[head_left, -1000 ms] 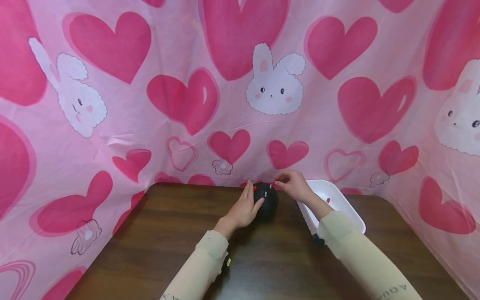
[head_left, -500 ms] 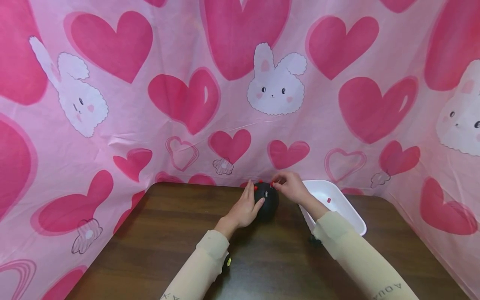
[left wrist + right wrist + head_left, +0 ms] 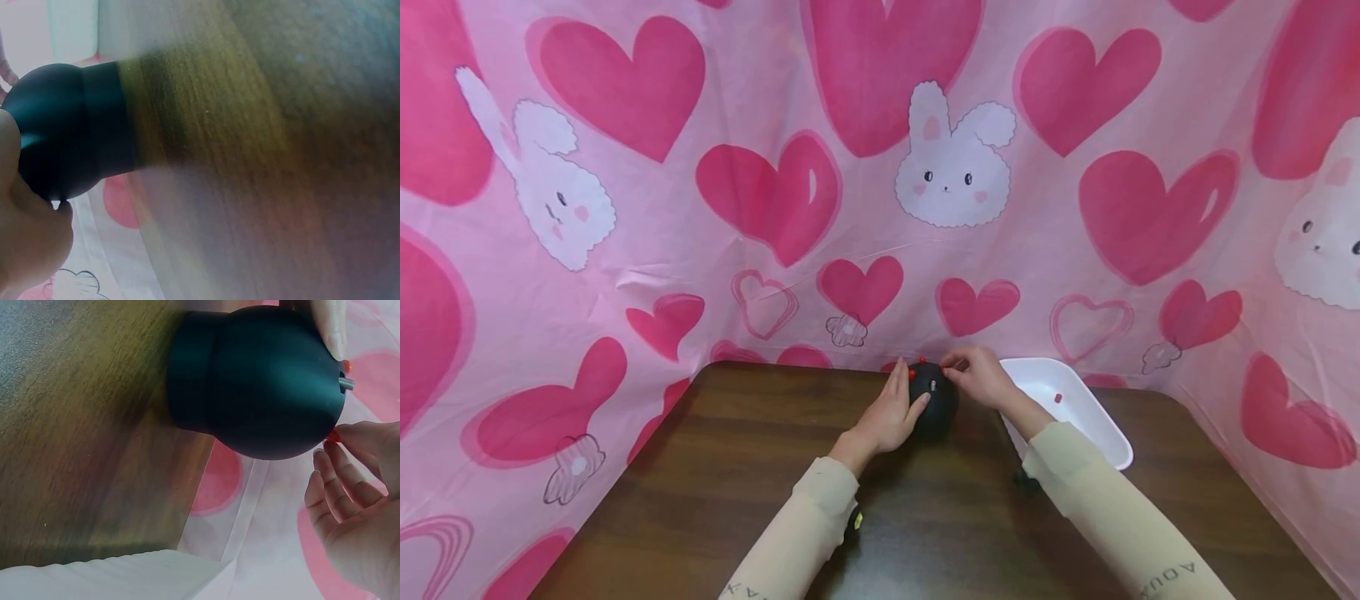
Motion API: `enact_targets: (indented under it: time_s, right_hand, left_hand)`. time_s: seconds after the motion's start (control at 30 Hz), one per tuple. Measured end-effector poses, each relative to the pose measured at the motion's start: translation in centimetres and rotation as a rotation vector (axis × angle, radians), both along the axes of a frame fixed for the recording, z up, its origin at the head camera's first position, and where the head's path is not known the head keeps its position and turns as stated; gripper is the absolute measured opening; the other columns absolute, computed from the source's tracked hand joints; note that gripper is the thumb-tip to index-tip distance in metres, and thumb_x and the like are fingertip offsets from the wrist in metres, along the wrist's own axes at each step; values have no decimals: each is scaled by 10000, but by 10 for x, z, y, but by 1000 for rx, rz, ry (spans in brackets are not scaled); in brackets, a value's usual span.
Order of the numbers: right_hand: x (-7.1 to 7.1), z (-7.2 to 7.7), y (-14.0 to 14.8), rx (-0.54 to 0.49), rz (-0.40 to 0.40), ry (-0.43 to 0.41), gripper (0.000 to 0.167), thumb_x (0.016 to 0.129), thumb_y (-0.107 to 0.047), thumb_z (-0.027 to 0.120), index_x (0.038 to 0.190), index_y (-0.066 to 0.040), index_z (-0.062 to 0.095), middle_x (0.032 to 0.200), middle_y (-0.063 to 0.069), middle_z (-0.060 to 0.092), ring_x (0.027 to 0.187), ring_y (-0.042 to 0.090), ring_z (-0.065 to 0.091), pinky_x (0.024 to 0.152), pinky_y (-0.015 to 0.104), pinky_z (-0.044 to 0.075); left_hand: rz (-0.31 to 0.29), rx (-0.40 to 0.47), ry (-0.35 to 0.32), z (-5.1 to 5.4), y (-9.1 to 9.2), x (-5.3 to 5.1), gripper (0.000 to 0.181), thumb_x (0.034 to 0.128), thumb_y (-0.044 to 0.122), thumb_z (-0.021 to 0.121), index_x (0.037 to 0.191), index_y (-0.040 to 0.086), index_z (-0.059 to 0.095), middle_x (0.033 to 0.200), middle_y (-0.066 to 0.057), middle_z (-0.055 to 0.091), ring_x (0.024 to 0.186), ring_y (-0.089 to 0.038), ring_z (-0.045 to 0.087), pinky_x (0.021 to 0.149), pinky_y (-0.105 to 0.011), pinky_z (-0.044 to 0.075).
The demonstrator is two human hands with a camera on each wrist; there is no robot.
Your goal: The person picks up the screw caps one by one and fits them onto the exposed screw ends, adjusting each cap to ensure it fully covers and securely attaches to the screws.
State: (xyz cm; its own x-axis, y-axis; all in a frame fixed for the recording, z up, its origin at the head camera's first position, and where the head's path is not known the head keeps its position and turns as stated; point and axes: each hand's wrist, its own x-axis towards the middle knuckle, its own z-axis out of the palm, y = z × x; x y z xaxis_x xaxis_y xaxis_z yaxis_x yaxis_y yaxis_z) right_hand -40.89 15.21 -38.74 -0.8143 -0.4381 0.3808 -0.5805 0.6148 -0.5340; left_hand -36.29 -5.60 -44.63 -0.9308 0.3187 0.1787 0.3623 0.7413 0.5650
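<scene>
A black, rounded dome (image 3: 936, 412) on a narrower round base stands on the table near its far edge. My left hand (image 3: 883, 419) holds its left side, with the thumb across the front. A bare threaded metal post (image 3: 347, 384) sticks out of the dome. Red caps (image 3: 922, 361) sit on other spots near its top. My right hand (image 3: 981, 377) is at the dome's upper right, where thumb and index finger pinch a small red cap (image 3: 334, 435) against the surface. In the right wrist view its other fingers are loosely bent. The post under that cap is hidden.
A white tray (image 3: 1093, 421) stands to the right, partly behind the right forearm, with a red cap (image 3: 1058, 398) in it. The brown wooden table (image 3: 700, 467) meets a pink heart-patterned cloth (image 3: 865, 217) at the back and sides.
My right hand has moved slightly left with the red cap, from beside the dome onto its upper-right post, which the cap now covers. My left hand stays on the dome.
</scene>
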Motion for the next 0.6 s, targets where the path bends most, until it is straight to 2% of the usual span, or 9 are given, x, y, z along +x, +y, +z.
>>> enact_targets:
  time_s: [0.23, 0.4, 0.6]
  right_hand:
    - [0, 4, 0, 7, 7, 0, 186, 925, -35, 712, 1101, -9, 763, 1026, 151, 753, 908, 308, 713, 805, 436, 622]
    - [-2, 3, 0, 8, 25, 8, 196, 923, -31, 710, 1110, 15, 749, 1015, 149, 749, 902, 304, 710, 822, 454, 616]
    - [-1, -2, 7, 20, 17, 17, 140, 913, -26, 717, 1049, 3, 740, 968, 134, 737, 872, 292, 704, 825, 469, 611]
  left_hand:
    - [8, -9, -7, 4, -2, -2, 849, 1067, 514, 414, 1635, 14, 28, 1724, -132, 14, 1579, -290, 122, 1233, -444, 244]
    - [7, -7, -11, 3, -1, -1, 847, 1069, 508, 415, 1632, 1, 36, 1721, -148, 18, 1579, -300, 114, 1236, -457, 231]
    - [-1, 4, -9, -1, 0, -1, 851, 1067, 500, 426, 1629, -6, 35, 1719, -158, 25, 1577, -319, 115, 1230, -483, 240]
